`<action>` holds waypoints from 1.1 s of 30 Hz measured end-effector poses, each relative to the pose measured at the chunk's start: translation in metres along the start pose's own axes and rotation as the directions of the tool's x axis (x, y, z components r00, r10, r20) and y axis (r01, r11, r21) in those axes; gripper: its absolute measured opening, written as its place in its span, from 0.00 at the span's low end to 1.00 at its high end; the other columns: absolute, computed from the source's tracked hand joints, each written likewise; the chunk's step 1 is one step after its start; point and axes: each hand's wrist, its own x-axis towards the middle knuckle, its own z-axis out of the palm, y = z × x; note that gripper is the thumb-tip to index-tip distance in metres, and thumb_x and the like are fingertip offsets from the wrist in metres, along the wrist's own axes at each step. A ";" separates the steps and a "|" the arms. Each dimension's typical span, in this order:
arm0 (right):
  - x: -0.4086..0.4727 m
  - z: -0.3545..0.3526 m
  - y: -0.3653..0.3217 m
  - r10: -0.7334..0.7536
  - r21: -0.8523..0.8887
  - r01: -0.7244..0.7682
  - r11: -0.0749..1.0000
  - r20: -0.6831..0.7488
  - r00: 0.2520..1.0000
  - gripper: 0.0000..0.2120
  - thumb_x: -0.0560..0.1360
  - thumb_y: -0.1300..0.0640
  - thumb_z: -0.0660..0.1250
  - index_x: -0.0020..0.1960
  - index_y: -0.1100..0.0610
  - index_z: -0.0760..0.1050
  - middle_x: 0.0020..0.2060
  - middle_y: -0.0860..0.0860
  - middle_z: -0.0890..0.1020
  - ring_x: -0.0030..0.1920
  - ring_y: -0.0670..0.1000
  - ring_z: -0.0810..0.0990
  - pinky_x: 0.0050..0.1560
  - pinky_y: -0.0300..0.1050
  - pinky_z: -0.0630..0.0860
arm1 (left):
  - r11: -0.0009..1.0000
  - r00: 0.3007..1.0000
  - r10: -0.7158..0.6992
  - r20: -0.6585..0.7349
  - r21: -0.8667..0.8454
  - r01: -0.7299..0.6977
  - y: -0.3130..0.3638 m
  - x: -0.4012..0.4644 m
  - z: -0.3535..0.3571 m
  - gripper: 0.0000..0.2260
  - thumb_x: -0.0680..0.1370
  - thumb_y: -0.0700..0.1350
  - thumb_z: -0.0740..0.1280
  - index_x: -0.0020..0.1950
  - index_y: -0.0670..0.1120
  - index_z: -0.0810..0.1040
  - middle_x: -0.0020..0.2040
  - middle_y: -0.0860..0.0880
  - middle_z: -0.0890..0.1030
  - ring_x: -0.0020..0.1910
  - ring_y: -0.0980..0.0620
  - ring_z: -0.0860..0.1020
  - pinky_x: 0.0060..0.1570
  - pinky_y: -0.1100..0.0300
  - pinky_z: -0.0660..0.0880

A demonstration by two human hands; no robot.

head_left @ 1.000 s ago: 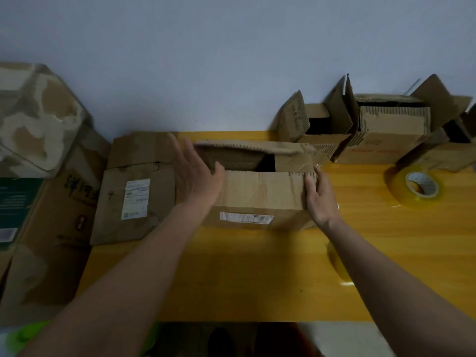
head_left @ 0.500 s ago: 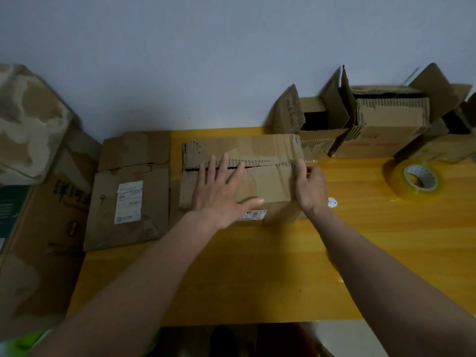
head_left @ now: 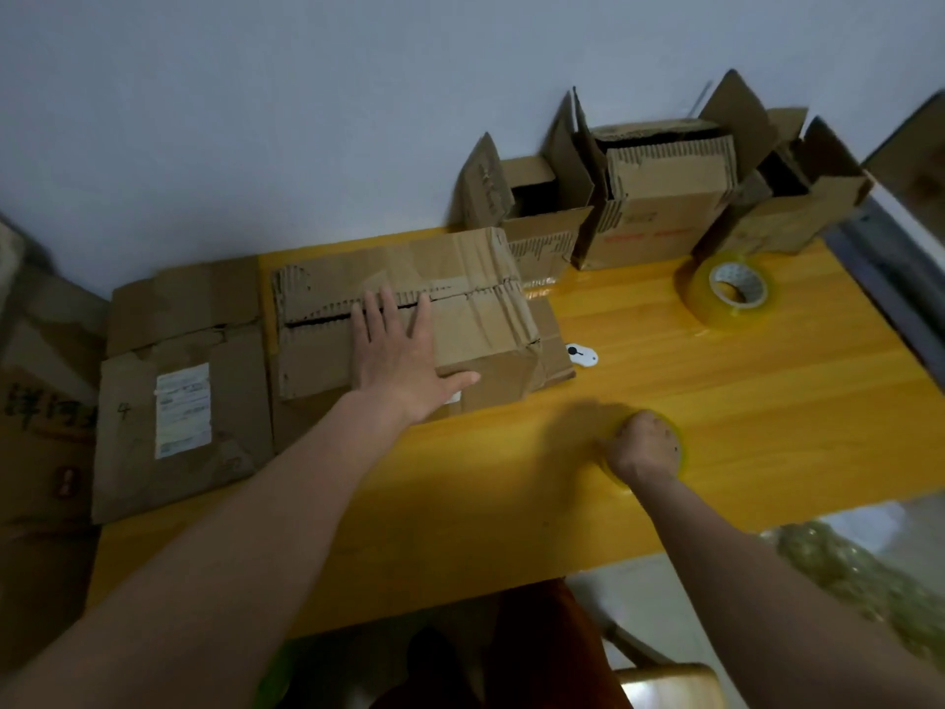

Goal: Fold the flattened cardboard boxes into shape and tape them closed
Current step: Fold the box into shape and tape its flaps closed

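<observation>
A brown cardboard box (head_left: pixel 475 309) stands on the yellow table (head_left: pixel 716 401) with its two top flaps folded down and meeting along a ragged seam. My left hand (head_left: pixel 399 360) lies flat on the top, fingers straight, pressing the flaps near the seam. Near the table's front right, my right hand (head_left: pixel 642 445) is curled over a roll of clear yellowish tape (head_left: pixel 675 442), gripping it; the hand hides most of the roll. A second, larger tape roll (head_left: pixel 728 299) lies further back on the right.
A flattened box with a white label (head_left: pixel 179 401) lies at the table's left. Three open boxes (head_left: pixel 659 197) stand along the back wall. A small white object (head_left: pixel 583 354) lies beside the box. More cardboard leans at the far left.
My right hand left the box's right edge and came down to the front right onto the small tape roll. My left hand stays flat on the closed flaps. The view shifted right.
</observation>
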 end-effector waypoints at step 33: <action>-0.044 -0.139 -0.198 -0.879 0.020 0.879 0.476 0.020 0.476 0.14 0.79 0.55 0.62 0.64 0.55 0.74 0.59 0.55 0.79 0.61 0.58 0.74 0.61 0.51 0.71 | 0.211 0.884 -0.379 -0.273 -0.956 -0.205 -0.004 -0.006 -0.057 0.13 0.75 0.35 0.69 0.55 0.50 0.82 0.63 0.57 0.77 0.65 0.58 0.74 0.66 0.58 0.70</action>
